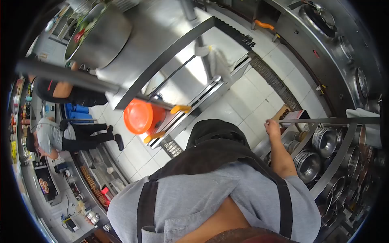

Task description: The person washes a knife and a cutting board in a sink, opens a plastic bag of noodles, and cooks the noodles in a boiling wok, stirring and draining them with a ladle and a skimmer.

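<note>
My right hand (273, 128) reaches out to the right, at the front corner of a metal rack (324, 120). Its fingers are small in view and look curled in. What they close on, if anything, I cannot make out. Close beside my forearm, several stacked metal bowls (308, 166) sit on the rack's shelf. A box (298, 115) lies just past the hand, partly behind the rack's bar. My left hand is out of view, and my grey shirt and dark apron (202, 156) fill the lower middle.
Ahead stands a steel counter (162, 30) with a big pot (101, 36) on it. An orange-red bucket (138, 116) is below its left end. Two people (60, 135) stand at the left. A drain grate (275, 83) crosses the tiled floor (243, 97).
</note>
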`<state>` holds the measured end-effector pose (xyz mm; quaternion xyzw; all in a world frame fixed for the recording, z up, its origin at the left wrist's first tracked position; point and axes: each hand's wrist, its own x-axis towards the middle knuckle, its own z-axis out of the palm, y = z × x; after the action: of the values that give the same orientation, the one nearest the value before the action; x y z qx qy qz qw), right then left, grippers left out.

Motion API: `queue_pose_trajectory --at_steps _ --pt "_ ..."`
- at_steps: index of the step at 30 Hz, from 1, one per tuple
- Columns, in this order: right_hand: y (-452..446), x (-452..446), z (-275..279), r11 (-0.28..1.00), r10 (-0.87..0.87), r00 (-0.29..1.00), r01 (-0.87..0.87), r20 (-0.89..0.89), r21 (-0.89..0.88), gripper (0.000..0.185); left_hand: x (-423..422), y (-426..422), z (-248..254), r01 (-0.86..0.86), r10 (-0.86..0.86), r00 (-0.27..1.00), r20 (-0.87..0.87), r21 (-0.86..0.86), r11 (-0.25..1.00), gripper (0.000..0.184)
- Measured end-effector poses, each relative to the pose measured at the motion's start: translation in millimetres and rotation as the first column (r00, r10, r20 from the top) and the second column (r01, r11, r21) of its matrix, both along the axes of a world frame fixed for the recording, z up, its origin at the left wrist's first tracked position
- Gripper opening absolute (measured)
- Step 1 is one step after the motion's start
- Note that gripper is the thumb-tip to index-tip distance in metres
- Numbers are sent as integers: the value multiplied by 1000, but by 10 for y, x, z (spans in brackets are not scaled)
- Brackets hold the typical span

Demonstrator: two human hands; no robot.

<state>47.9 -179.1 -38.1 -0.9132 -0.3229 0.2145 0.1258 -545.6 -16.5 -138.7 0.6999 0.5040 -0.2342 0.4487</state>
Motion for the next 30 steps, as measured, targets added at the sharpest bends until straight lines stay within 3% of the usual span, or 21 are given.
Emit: queue_pose_trajectory --at_steps 4,6,8,9,11,14,15,17,19,22,24,28,30 --pt "707 508 23 995 -13 994 24 -109 98 31 1697 795 434 213 -223 971 87 118 970 40" --pt "884 692 -7 992 -1 996 13 -95 124 31 2745 1138 1070 372 -381 924 35 152 916 38" --pt "1000 883 -46 990 -3 997 13 -71 138 30 3501 1398 1344 298 -391 842 371 283 911 34" --pt "977 948 -82 990 -13 997 24 -74 140 29 3927 1451 1725 249 -338 804 489 240 938 35" --pt "862 1112 -226 983 -10 999 17 -36 185 28 4672 1537 1866 237 -215 696 685 63 969 35" --pt "555 1190 -221 996 63 998 -64 20 56 32 5543 1671 2275 437 -494 587 642 262 861 33" --pt "547 1140 61 998 -56 988 60 -141 25 34 5725 1733 2256 430 -494 583 646 271 861 33" --pt "515 1074 325 992 -114 989 118 -95 35 37 6130 1829 2157 441 -301 502 811 59 895 33" --pt "498 1273 265 993 -113 978 118 -178 20 36 6411 1974 2045 387 -240 585 775 -6 922 34" --pt "565 1824 91 998 -61 961 61 -268 -10 36 6775 2292 1795 263 -173 612 772 8 965 35" --pt "653 2295 25 1000 -17 954 8 -298 -29 35 7024 2493 1722 138 -24 692 721 -99 985 35" --pt "1009 3350 92 993 95 940 -113 -327 -37 34 7642 2816 1744 5 -64 810 583 103 995 34" --pt "1263 3847 225 982 165 925 -187 -343 -29 34 7867 2962 1844 -51 -25 772 635 101 994 34"
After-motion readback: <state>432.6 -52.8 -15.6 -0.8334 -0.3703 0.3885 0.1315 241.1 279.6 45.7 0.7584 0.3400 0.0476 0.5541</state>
